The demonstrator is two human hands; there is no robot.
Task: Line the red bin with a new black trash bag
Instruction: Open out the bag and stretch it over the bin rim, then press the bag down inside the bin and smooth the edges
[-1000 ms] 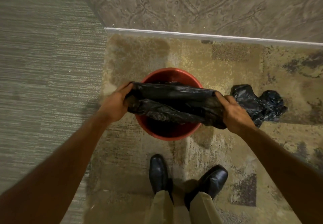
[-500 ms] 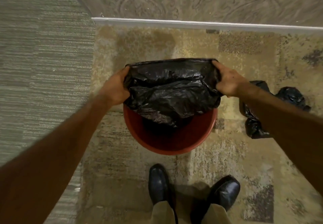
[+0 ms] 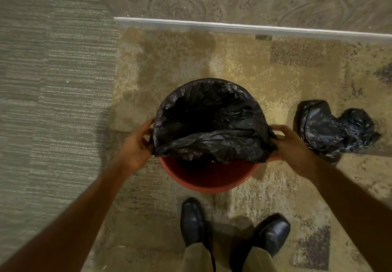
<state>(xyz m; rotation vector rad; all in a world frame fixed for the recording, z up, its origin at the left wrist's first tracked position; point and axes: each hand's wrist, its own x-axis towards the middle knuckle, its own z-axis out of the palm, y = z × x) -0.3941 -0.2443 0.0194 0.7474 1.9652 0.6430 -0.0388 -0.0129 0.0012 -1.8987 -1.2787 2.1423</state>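
The round red bin stands on the rug right in front of my feet. A black trash bag is spread open over it; its far edge wraps the bin's far rim, while the near edge lies loose across the middle, leaving the near red rim bare. My left hand grips the bag's edge at the bin's left side. At the right side my right hand grips the bag's edge.
A crumpled, filled black bag lies on the rug to the right of the bin. A wall with a white baseboard runs behind. Grey carpet lies left of the rug. My black shoes stand just below the bin.
The bag went from a bunched strip held above the bin to an open mouth stretched over the far rim. Both hands have come down to the bin's sides.
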